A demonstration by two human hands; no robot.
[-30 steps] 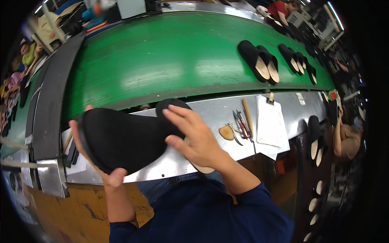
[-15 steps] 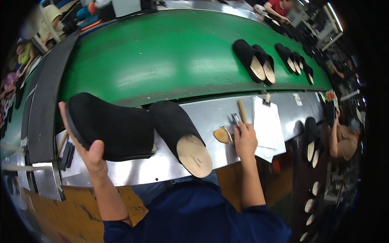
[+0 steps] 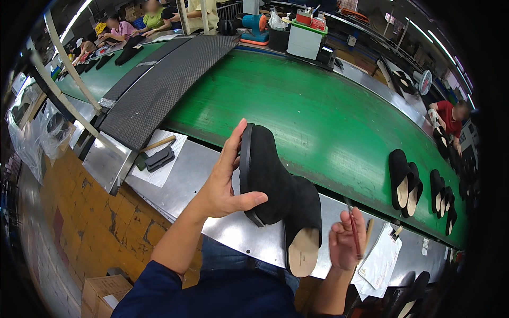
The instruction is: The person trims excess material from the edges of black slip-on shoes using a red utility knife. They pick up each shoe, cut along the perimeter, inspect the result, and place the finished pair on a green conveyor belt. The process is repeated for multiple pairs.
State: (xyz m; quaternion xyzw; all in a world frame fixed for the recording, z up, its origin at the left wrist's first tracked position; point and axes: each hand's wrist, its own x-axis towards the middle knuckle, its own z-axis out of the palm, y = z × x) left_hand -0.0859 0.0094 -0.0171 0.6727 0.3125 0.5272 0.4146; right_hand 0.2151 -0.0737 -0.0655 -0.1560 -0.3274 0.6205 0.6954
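Note:
My left hand (image 3: 214, 191) grips a black slip-on clog (image 3: 262, 172) by its sole, fingers along the sole edge and thumb on the near side. The clog is raised and tilted, its sole facing left. Beside it, a second black clog (image 3: 305, 204) rests on the metal bench with its beige insole showing; the first partly overlaps it. Raised over the bench on the right, my right hand (image 3: 342, 249) holds a thin tool with a dark red handle (image 3: 354, 236). Its tip is blurred, so the exact kind is unclear.
A green conveyor belt (image 3: 254, 100) runs beyond the metal bench (image 3: 188, 193), carrying pairs of black clogs (image 3: 405, 185) on the right. Paper sheets (image 3: 382, 262) lie right of my right hand. Black blocks (image 3: 159, 158) sit on paper at left. Several people work farther off.
My right hand has risen from the tools on the bench and now holds the red-handled tool. The clog in my left hand is turned more upright. The view has swung left.

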